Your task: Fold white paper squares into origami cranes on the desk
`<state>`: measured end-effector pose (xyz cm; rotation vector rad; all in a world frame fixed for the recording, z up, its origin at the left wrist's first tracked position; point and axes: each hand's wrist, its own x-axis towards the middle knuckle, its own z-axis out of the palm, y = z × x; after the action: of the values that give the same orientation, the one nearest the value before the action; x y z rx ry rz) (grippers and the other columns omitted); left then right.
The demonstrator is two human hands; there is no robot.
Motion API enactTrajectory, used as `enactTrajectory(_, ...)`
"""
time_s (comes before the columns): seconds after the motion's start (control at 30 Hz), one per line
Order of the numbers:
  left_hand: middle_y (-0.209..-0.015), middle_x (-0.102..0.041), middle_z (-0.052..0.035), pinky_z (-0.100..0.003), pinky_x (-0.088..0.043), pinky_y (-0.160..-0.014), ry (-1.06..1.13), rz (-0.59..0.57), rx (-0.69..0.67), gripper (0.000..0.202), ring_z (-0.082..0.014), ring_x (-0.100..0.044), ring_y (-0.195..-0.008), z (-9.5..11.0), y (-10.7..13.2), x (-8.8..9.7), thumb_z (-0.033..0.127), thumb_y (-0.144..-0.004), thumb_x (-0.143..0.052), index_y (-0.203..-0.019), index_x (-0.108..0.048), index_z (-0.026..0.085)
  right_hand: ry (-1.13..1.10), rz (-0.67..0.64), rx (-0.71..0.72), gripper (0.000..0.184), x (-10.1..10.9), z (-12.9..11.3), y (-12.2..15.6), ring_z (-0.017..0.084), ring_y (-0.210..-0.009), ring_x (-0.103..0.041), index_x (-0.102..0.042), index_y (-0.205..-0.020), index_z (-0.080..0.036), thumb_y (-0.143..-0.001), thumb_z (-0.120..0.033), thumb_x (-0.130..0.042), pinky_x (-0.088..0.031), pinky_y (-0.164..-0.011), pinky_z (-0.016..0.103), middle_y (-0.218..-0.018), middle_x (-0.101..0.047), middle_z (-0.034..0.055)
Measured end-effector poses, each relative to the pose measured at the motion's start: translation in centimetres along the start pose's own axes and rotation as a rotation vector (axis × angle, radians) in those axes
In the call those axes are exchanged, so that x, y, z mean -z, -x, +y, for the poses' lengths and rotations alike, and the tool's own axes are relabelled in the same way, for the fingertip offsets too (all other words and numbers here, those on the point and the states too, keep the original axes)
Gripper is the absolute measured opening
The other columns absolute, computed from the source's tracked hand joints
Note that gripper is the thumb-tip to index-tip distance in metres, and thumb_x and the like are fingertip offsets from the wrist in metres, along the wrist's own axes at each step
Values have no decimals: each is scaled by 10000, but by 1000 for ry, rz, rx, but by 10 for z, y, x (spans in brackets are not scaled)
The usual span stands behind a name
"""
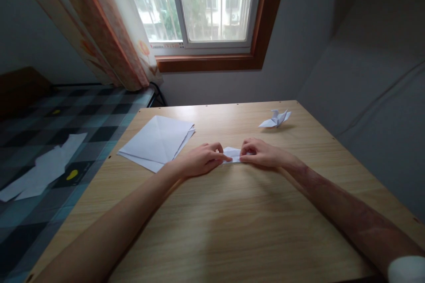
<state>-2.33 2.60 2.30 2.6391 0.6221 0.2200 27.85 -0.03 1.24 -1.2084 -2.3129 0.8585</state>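
Observation:
A small piece of folded white paper (233,153) lies on the wooden table between my two hands. My left hand (203,158) presses its left end, with the index finger stretched onto the paper and the other fingers curled. At the right end my right hand (260,152) pinches the paper between bent fingers and thumb. Both ends of the paper are partly hidden under the fingers. Beyond my right hand stands a folded paper crane (275,118), apart from it. Left of my left hand is a stack of white paper sheets (156,139) with crease lines.
The wooden table (212,221) reaches back toward the wall below a window (215,4). On the left, a bed with a checked cover (109,97) holds loose paper pieces (49,166). A curtain (99,22) hangs beside the window. A cable (381,97) runs along the right wall.

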Motion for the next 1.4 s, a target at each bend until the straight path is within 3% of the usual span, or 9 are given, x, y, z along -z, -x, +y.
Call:
enactTrajectory(0.2, -1286, -667, -96, -350, -476, -1029, 4, 16, -14, 398, -216, -674, -1082, -4, 0, -3, 330, -1156, -466, -1428, -753, 380, 95, 91, -80, 157, -6, -8, 0, 208, -778, -645, -822, -751, -212, -888, -287, -826, -419, -701, 322, -831, -728, 50)
enactTrajectory(0.47, -1233, -676, -93, -333, -503, -985, -14, 48, -65, 385, -203, -682, -1051, -8, -1, -6, 329, -1161, -478, -1422, -758, 368, 184, -20, -132, 188, 4, 0, 4, 244, -971, -618, -790, -890, -206, -899, -390, -828, -411, -816, 323, -990, -699, 65)
enactTrajectory(0.83, -1189, -699, -83, -301, -523, -957, -63, 73, -100, 361, -192, -706, -1026, -7, -1, -4, 277, -1141, -535, -1399, -773, 364, 103, -158, -63, 99, 18, 11, 3, 235, -956, -616, -757, -946, -210, -857, -194, -716, -452, -798, 312, -1037, -691, 56)
enactTrajectory(0.93, -1194, -700, -83, -304, -527, -954, -62, 77, -103, 359, -189, -707, -1018, -7, -1, -4, 266, -1137, -541, -1390, -777, 359, 101, -144, -113, 115, 16, 7, 3, 227, -919, -617, -756, -953, -203, -897, -303, -759, -435, -763, 310, -1016, -690, 56)
enactTrajectory(1.0, -1211, -697, -82, -311, -527, -959, -57, 73, -101, 363, -187, -705, -1019, -8, -1, -4, 259, -1136, -539, -1396, -771, 362, 138, -92, -120, 274, 12, 4, 3, 225, -886, -602, -751, -939, -196, -908, -462, -808, -407, -737, 310, -973, -683, 56)
enactTrajectory(1.07, -1216, -694, -80, -314, -526, -963, -54, 72, -101, 368, -186, -704, -1020, -8, 0, -4, 257, -1136, -537, -1404, -764, 365, 172, -48, -97, 328, 7, 2, 3, 222, -885, -592, -746, -923, -194, -909, -513, -821, -387, -738, 309, -962, -681, 56)
enactTrajectory(1.4, -1196, -714, -80, -287, -523, -919, -50, 78, -121, 342, -181, -710, -984, -9, 1, -1, 285, -1128, -569, -1375, -789, 372, 137, -93, -98, 113, 10, 6, 5, 219, -922, -602, -733, -952, -196, -888, -281, -772, -416, -774, 308, -1021, -681, 58)
